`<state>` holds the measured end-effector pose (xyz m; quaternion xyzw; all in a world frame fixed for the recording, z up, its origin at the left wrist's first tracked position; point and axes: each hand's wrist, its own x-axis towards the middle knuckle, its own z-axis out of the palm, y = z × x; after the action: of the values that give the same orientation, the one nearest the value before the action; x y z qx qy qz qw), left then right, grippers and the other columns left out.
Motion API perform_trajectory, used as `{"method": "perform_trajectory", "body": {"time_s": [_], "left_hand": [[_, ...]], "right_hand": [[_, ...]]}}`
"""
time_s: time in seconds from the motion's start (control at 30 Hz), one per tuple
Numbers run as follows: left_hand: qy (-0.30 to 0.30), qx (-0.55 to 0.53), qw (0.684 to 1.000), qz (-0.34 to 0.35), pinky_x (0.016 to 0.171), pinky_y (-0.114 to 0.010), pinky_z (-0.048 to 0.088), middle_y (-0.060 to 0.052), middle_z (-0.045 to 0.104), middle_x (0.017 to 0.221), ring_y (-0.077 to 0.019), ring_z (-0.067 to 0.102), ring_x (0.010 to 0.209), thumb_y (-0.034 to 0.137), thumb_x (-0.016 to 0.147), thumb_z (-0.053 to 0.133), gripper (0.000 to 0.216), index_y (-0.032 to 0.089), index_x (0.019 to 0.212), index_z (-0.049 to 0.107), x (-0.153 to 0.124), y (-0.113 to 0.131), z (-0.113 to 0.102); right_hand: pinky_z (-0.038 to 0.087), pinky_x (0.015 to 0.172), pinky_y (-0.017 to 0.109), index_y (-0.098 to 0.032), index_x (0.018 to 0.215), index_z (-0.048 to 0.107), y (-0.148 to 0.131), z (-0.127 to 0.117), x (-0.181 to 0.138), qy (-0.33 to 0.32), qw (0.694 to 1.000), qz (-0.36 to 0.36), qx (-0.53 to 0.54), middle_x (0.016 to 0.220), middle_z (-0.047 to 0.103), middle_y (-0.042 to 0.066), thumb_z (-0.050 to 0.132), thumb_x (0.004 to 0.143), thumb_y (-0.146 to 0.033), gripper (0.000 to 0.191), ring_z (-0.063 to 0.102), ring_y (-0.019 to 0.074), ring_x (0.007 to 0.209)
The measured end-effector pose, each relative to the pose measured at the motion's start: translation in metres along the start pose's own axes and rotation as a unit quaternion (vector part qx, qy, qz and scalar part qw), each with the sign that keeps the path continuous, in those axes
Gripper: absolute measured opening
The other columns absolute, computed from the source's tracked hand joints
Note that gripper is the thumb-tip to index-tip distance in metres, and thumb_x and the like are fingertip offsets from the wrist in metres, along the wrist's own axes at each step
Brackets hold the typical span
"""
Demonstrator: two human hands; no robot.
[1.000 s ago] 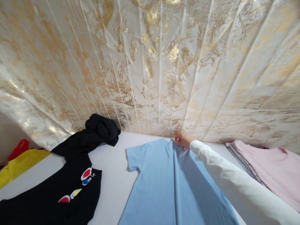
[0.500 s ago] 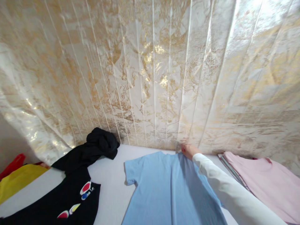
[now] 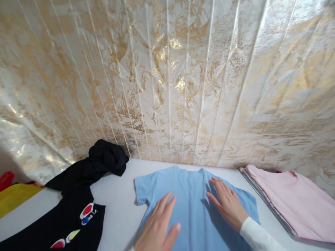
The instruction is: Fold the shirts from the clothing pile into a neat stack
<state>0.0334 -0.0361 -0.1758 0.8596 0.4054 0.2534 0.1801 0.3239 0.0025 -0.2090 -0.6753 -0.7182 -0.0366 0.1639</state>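
A light blue T-shirt (image 3: 187, 198) lies spread out on the white surface, neckline toward the wall and both short sleeves out to the sides. Over its left part is my left hand (image 3: 158, 225), fingers stretched and thumb apart, holding nothing. My right hand (image 3: 227, 204) is over the right part below the shoulder, fingers spread and also holding nothing; a shadow falls on the cloth beside it. Whether either palm presses on the fabric I cannot tell. The shirt's lower end is out of view.
To the left lies a black garment (image 3: 75, 216) with a colourful print, bunched up at its far end. Beyond it are yellow cloth (image 3: 18, 198) and red cloth (image 3: 6, 179). A folded pink garment (image 3: 293, 202) tops a stack at right. Shiny gold-patterned sheeting (image 3: 167, 87) covers the wall behind.
My right hand has left the shirt's right shoulder and come back over its body, uncovering the right sleeve. My left hand has come into view. The camera has shifted slightly right.
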Motion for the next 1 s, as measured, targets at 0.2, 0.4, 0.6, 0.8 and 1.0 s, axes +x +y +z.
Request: {"method": "perform_trajectory", "body": {"time_s": [0.2,0.4,0.6,0.8,1.0], "left_hand": [[-0.040,0.226,0.968,-0.101,0.108,-0.047,0.027,-0.014,0.031,0.146,-0.0273,0.028,0.134,0.038,0.091,0.041,0.053,0.013,0.138,0.036,0.077,-0.047,0.020],[-0.027,0.272,0.958,-0.085,0.107,-0.049,0.024,-0.009,0.026,0.148,-0.0269,0.024,0.136,0.047,0.091,0.038,0.055,0.021,0.139,0.035,0.071,-0.077,0.018],[-0.028,0.258,0.964,-0.063,0.108,-0.048,0.024,-0.010,0.026,0.148,-0.0251,0.024,0.136,0.043,0.091,0.041,0.054,0.018,0.139,0.035,0.073,-0.067,0.013],[-0.023,0.227,0.973,0.039,0.103,-0.040,0.036,-0.006,0.022,0.150,-0.0229,0.028,0.134,0.037,0.096,0.035,0.053,0.025,0.145,0.018,-0.011,-0.043,0.002],[-0.057,0.238,0.968,0.064,0.108,-0.042,0.027,-0.007,0.022,0.150,-0.0239,0.023,0.136,0.045,0.096,0.032,0.056,0.023,0.145,0.017,-0.066,-0.037,-0.014]], "right_hand": [[0.027,0.103,0.053,-0.023,0.138,0.038,0.017,0.014,-0.017,-0.041,0.993,0.035,-0.106,0.147,0.033,0.007,0.035,0.085,-0.062,0.066,0.027,0.0327,0.134],[0.026,0.103,0.055,-0.031,0.140,0.033,0.032,0.011,-0.011,-0.051,0.990,0.047,-0.119,0.149,0.028,0.006,0.034,0.084,-0.064,0.065,0.023,0.0349,0.135],[0.026,0.104,0.056,-0.028,0.140,0.034,0.015,-0.005,-0.005,-0.089,0.988,0.060,-0.109,0.149,0.027,0.008,0.037,0.085,-0.062,0.065,0.024,0.0351,0.135],[0.031,0.104,0.051,-0.027,0.143,0.027,-0.014,-0.022,-0.067,-0.035,0.995,-0.083,-0.047,0.150,0.023,0.005,0.033,0.089,-0.056,0.061,0.020,0.0278,0.137],[0.032,0.104,0.052,-0.028,0.145,0.018,-0.027,-0.030,-0.126,-0.064,0.985,-0.158,-0.021,0.151,0.021,0.006,0.041,0.086,-0.057,0.069,0.019,0.0293,0.137]]}}
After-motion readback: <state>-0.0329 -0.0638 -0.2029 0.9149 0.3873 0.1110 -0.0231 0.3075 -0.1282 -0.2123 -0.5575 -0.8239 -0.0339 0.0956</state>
